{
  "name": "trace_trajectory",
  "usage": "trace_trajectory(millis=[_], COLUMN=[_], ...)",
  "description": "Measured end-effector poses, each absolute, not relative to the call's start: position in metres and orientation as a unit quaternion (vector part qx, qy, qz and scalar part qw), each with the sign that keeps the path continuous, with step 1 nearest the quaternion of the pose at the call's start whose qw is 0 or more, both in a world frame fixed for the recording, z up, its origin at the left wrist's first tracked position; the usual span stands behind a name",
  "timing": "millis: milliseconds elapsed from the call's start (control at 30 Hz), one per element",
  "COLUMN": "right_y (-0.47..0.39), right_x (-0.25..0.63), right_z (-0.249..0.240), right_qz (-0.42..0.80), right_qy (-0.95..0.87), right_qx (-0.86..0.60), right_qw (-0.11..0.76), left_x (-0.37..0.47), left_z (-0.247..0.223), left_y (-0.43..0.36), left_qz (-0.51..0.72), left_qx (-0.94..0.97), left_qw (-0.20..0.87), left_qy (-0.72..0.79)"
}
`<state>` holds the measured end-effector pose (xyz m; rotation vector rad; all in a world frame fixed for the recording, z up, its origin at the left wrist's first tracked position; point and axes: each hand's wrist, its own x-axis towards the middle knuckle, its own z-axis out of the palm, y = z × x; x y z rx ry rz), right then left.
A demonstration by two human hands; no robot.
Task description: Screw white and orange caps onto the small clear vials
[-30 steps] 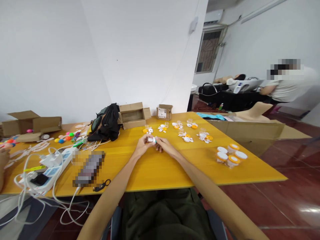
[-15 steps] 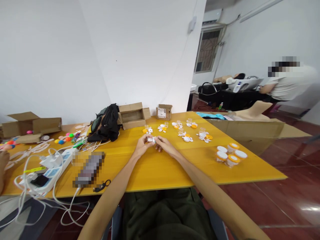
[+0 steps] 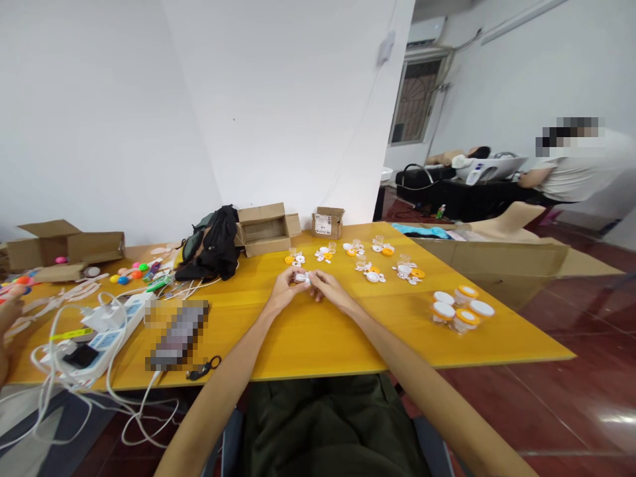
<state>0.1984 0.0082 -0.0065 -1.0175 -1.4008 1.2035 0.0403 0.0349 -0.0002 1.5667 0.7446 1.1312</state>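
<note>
Above the yellow table (image 3: 318, 344), my two hands meet at a small clear plastic jar (image 3: 299, 278) with a white part at its right end. My left hand (image 3: 282, 291) is closed round the jar's left side. Fingers of my right hand (image 3: 326, 289) pinch the white end; whether that part is a lid or an inner disc is too small to tell. Just beyond lie groups of clear cups, white discs and orange rings (image 3: 289, 260). To the right stand several clear jars with white and orange lids (image 3: 466, 320).
Cardboard boxes (image 3: 268, 228) and a black backpack (image 3: 211, 245) line the wall. A power strip (image 3: 112, 341) with tangled white cables, a phone (image 3: 179, 334) and keys (image 3: 203, 370) lie at left. Another person's hand (image 3: 7, 324) shows at the left edge. A person (image 3: 571, 172) sits far right.
My hands keep nearly the same hold on the jar. The view has shifted slightly, and the other person's hand at the left edge has moved.
</note>
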Motion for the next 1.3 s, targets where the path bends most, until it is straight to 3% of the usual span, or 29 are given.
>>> trace_trajectory(millis=[1300], right_y=[0.0091], right_x=[0.2001], right_z=[-0.0074], right_qz=[0.514], right_qy=[-0.566], right_qx=[-0.416], right_qw=[0.493], left_x=[0.0410], left_z=[0.0015], left_y=[0.0330], left_qz=[0.462], left_qx=[0.662], left_qw=[0.497], left_qy=[0.318])
